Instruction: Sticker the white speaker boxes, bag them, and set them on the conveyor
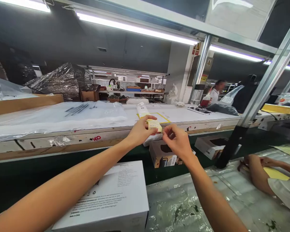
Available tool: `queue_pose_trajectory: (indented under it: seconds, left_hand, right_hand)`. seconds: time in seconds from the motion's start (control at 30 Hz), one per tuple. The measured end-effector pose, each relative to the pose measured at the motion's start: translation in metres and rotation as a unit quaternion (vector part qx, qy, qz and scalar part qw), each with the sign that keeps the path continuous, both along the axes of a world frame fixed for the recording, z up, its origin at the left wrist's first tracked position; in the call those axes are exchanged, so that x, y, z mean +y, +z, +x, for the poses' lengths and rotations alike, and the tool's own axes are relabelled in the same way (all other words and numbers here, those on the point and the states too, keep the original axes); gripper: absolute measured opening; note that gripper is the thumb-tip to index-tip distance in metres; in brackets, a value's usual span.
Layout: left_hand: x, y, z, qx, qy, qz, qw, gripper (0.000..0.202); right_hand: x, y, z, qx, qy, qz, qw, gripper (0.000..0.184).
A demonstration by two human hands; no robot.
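Both my arms reach forward over the green conveyor belt (19,183). My left hand (140,131) is closed on a yellowish strip of labels (154,125) that runs back to a white roll (142,110) on the far bench. My right hand (177,141) pinches at the near end of the same strip, thumb and forefinger together. Below my hands an open cardboard box (162,155) rides on the belt. A white printed carton (116,196) sits just under my left forearm.
A second open box (211,145) lies further right on the belt. A co-worker's arm (258,170) rests on the plastic-covered bench at right, near a yellow sheet (276,174). A slanted metal post (256,100) crosses the right side. Plastic sheeting (62,114) covers the far bench.
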State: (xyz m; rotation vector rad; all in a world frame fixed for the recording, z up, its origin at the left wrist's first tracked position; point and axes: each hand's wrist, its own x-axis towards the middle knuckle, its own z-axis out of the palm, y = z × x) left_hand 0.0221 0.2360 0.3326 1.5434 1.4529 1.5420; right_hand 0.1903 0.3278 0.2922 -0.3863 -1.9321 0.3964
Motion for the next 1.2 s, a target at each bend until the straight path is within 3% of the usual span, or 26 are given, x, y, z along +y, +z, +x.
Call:
queue_pose_trajectory:
  seconds: [0.13, 0.2, 0.3, 0.33, 0.4, 0.47, 0.53, 0.63, 0.73, 0.87, 1.2]
  left_hand:
    - [-0.021, 0.012, -0.008, 0.082, -0.019, -0.043, 0.996, 0.068]
    - [-0.055, 0.022, -0.018, 0.16, -0.028, -0.041, 0.986, 0.07]
    - [-0.127, 0.024, -0.043, 0.185, -0.009, -0.014, 0.983, 0.043]
    - [-0.154, 0.018, -0.052, 0.167, 0.004, -0.016, 0.986, 0.039]
    - [-0.202, -0.005, -0.07, 0.117, 0.015, -0.022, 0.993, 0.052]
    - [-0.238, -0.041, -0.081, 0.052, -0.004, -0.037, 0.998, 0.09]
    - [-0.258, -0.081, -0.084, -0.016, -0.033, -0.071, 0.997, 0.12]
    - [-0.267, -0.124, -0.076, -0.084, -0.039, -0.038, 0.995, 0.126]
    - [-0.267, -0.142, -0.065, -0.058, 0.006, 0.009, 0.998, 0.12]
    - [-0.267, -0.147, -0.062, -0.035, 0.039, 0.039, 0.998, 0.113]
    - [-0.265, -0.152, -0.064, -0.048, 0.028, 0.053, 0.997, 0.11]
  right_hand:
    - [-0.022, 0.017, 0.012, -0.006, 0.109, -0.178, 0.978, 0.028]
    - [-0.04, 0.027, 0.017, -0.037, 0.168, -0.228, 0.958, 0.034]
    - [-0.072, 0.041, 0.018, -0.108, 0.245, -0.25, 0.93, 0.032]
    - [-0.082, 0.043, 0.015, -0.137, 0.268, -0.252, 0.92, 0.03]
    - [-0.102, 0.043, 0.005, -0.191, 0.303, -0.252, 0.899, 0.027]
    - [-0.121, 0.038, -0.011, -0.249, 0.319, -0.228, 0.885, 0.023]
    - [-0.139, 0.031, -0.029, -0.314, 0.318, -0.177, 0.877, 0.018]
    - [-0.162, 0.026, -0.05, -0.388, 0.289, -0.103, 0.869, 0.012]
    - [-0.179, 0.03, -0.057, -0.45, 0.27, -0.077, 0.848, 0.013]
    - [-0.188, 0.035, -0.059, -0.49, 0.244, -0.075, 0.833, 0.013]
    - [-0.186, 0.03, -0.065, -0.501, 0.235, -0.039, 0.832, 0.014]
